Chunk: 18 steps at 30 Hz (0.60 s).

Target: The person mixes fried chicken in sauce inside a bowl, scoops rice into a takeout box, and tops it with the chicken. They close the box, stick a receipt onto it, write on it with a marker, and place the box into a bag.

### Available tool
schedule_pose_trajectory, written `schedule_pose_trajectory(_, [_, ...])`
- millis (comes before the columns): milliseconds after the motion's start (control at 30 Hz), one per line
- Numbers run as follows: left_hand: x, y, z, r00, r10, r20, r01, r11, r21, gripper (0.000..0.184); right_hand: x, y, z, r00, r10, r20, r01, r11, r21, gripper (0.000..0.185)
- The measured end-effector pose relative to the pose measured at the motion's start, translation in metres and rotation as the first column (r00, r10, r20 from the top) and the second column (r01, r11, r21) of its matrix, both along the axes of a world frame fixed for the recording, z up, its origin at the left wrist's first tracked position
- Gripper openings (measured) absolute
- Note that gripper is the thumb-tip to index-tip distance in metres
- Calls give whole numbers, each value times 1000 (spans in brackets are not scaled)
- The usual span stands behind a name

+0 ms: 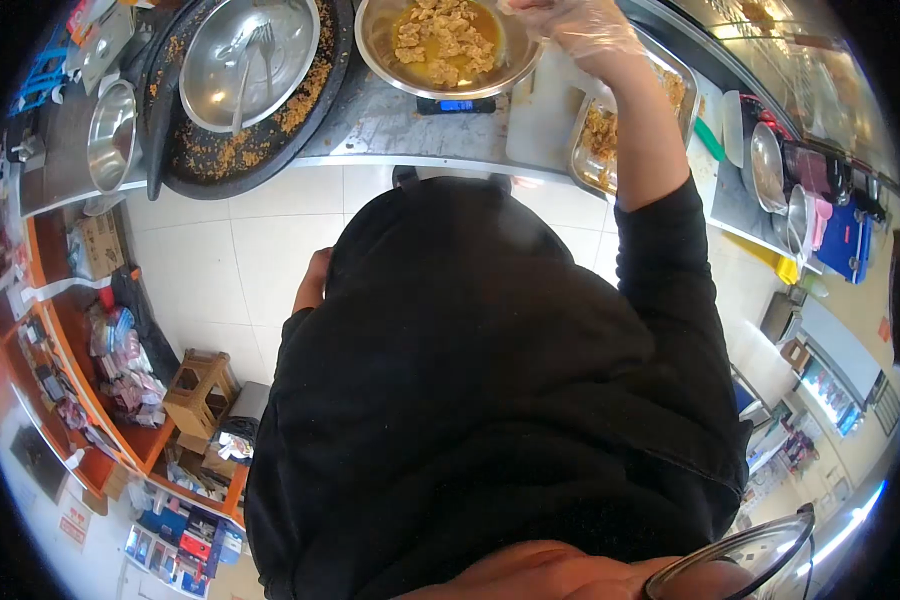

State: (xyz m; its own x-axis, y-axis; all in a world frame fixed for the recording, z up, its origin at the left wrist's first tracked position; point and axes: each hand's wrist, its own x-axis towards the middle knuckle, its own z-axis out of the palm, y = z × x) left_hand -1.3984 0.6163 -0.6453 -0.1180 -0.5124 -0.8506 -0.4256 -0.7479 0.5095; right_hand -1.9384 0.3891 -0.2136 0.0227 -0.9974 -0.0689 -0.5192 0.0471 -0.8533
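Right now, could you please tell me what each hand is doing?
Left hand: mostly hidden by the torso; open or closed, cannot be told.
Right hand: gloved, at the metal bowl on the digital scale; grip cannot be told.

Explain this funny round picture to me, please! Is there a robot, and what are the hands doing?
No robot, just a person! A camera on their head looks down, so their dark clothes fill the middle. The right hand, in a clear glove, is at the edge of a metal bowl with food pieces inside; I can't tell whether it grips anything. The left hand is down beside the body, mostly hidden. The counter also has a dark round pan with crumbs, and a metal tray of brown food.
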Motion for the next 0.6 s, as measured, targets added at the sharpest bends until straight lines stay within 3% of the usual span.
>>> schedule_pose_trajectory(67, [1, -7, 1, 988, -138, 72, 142, 988, -52, 36, -8, 7, 5, 996, -54, -70, 52, 998, -32, 12])
schedule_pose_trajectory(200, [-25, -17, 59, 998, 9, 64, -12, 999, 36, 39, -24, 31, 20, 959, -184, -217, 192, 981, 18, 12])
schedule_pose_trajectory(233, [-50, -30, 110, 993, 46, 107, -54, 996, 73, 39, -29, 40, 22, 954, -220, -203, 227, 974, 10, 13])
schedule_pose_trajectory(333, [-65, -38, 146, 986, 71, 149, -90, 988, 125, 38, -63, 62, -4, 942, -334, -21, 335, 936, 109, 19])
schedule_pose_trajectory(367, [-67, -39, 151, 987, 51, 150, -69, 990, 122, 37, -89, 65, -24, 928, -348, 130, 325, 930, 174, 18])
schedule_pose_trajectory(467, [-70, -42, 162, 984, -73, 162, 62, 996, 71, 35, -90, 86, -15, 929, -370, 32, 360, 918, 165, 22])
schedule_pose_trajectory(500, [-72, -44, 166, 976, -135, 172, 129, 991, 43, 35, -90, 88, -14, 896, -444, -33, 442, 879, 180, 17])
schedule_pose_trajectory(600, [-88, -53, 207, 894, -368, 256, 398, 915, -74, 32, -94, 99, -14, 856, -516, 23, 503, 843, 192, 14])
